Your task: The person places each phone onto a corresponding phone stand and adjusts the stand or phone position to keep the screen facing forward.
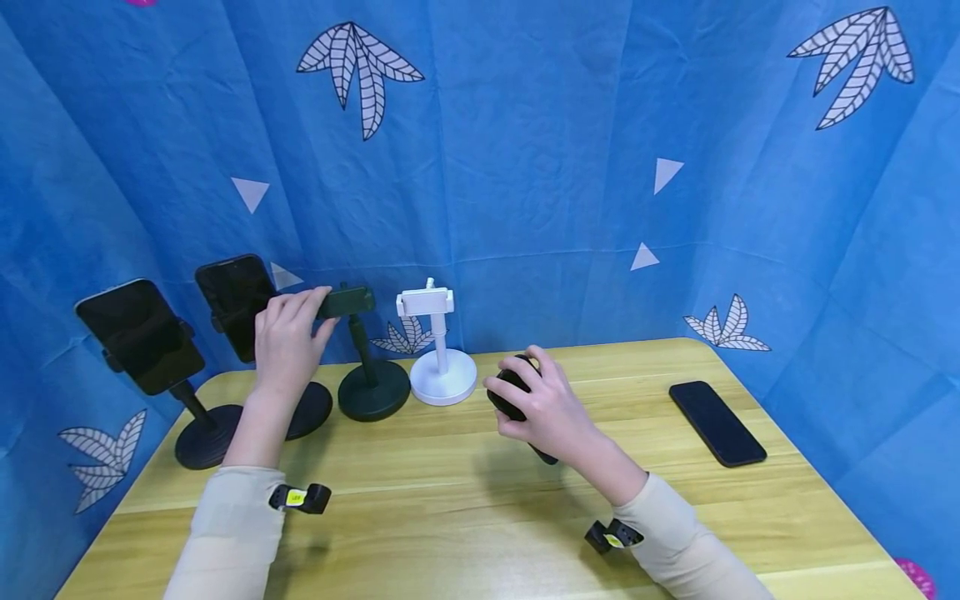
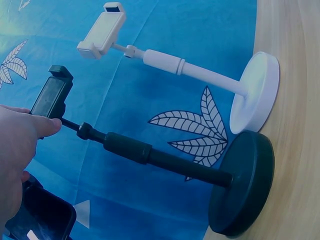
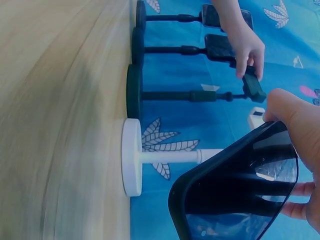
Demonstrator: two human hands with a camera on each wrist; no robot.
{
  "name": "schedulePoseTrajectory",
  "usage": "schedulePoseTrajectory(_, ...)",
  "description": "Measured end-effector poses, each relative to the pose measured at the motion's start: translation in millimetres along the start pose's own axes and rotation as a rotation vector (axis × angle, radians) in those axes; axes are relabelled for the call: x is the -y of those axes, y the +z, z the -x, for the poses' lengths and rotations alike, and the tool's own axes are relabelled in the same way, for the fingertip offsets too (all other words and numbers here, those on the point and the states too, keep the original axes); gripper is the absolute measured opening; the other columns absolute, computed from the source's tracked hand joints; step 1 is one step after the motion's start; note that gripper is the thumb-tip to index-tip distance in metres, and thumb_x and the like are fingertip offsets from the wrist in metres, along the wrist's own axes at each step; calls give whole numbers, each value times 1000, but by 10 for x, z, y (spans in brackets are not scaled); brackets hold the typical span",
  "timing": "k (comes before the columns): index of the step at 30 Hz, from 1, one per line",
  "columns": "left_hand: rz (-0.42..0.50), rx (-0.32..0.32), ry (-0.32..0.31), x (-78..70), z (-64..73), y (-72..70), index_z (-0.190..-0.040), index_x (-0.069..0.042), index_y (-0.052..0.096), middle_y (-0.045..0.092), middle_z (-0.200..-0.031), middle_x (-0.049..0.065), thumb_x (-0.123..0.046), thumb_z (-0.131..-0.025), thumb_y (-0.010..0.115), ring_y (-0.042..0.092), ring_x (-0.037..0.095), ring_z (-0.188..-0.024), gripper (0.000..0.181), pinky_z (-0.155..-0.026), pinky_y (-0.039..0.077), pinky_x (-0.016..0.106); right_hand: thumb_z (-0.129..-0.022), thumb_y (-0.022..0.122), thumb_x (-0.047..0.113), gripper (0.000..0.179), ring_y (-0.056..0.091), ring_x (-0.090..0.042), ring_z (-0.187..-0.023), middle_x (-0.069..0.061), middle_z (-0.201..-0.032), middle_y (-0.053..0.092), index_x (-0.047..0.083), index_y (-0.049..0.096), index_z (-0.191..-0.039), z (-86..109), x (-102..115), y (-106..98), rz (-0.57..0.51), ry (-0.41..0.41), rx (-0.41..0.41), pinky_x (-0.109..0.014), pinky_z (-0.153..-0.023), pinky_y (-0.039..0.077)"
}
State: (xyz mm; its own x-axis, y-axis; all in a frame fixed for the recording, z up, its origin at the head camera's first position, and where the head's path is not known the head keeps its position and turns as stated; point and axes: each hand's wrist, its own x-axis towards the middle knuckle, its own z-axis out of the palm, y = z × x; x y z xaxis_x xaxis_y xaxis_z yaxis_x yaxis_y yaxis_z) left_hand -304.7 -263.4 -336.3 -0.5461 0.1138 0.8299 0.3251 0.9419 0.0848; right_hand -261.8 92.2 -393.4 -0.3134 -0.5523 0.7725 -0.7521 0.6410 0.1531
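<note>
My left hand [image 1: 288, 342] pinches the left end of the clamp on a dark green phone stand [image 1: 373, 392]. The stand's round base rests on the table, and its clamp [image 2: 50, 97] has no phone in it. Above the table my right hand [image 1: 551, 408] grips a black smartphone [image 3: 235, 185] by its edges, and the fingers cover part of it. In the right wrist view the phone's glossy face shows tilted, partly hiding a white phone stand [image 3: 131, 157]. That white stand is beside the green one, its holder also without a phone.
Two black stands on the left hold phones: one phone [image 1: 142, 337] at the far left, another phone [image 1: 236, 304] behind my left hand. A black phone [image 1: 717, 423] lies flat on the wooden table [image 1: 420, 533] at the right. A blue patterned curtain [image 1: 525, 167] hangs close behind.
</note>
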Motion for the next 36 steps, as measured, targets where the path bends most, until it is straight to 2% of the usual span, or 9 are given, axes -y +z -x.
schedulePoseTrajectory(6,3,9,-7,10,1,1,-126,-8,63,69,-119,16,-17,-82,78,55,36,-106,47,-88,44,55,-69,79,22,39,55,-38,-103,-10,-113,63,20,70,-107,-36,26,46,-9,-21,-9,-53,-82,52)
schedulePoseTrajectory(15,1,-17,0,10,23,12,-123,-7,65,70,-116,17,-14,-78,81,56,36,-104,48,-84,45,55,-68,79,22,39,54,-37,-100,-10,-112,63,20,71,-105,-118,88,103,-33,-34,-20,-50,-78,53)
schedulePoseTrajectory(21,4,-11,-1,10,6,13,-125,-8,64,69,-118,17,-16,-80,80,55,36,-106,49,-86,44,55,-68,78,22,39,54,-37,-101,-10,-114,63,20,70,-106,-177,118,144,-44,-33,-39,-49,-77,53)
schedulePoseTrajectory(36,2,-22,-2,-5,5,10,-124,-7,65,70,-117,17,-16,-80,79,56,36,-104,47,-84,45,55,-72,77,24,37,54,-35,-103,-9,-115,63,20,71,-108,-366,225,198,-73,-45,-53,-48,-87,50)
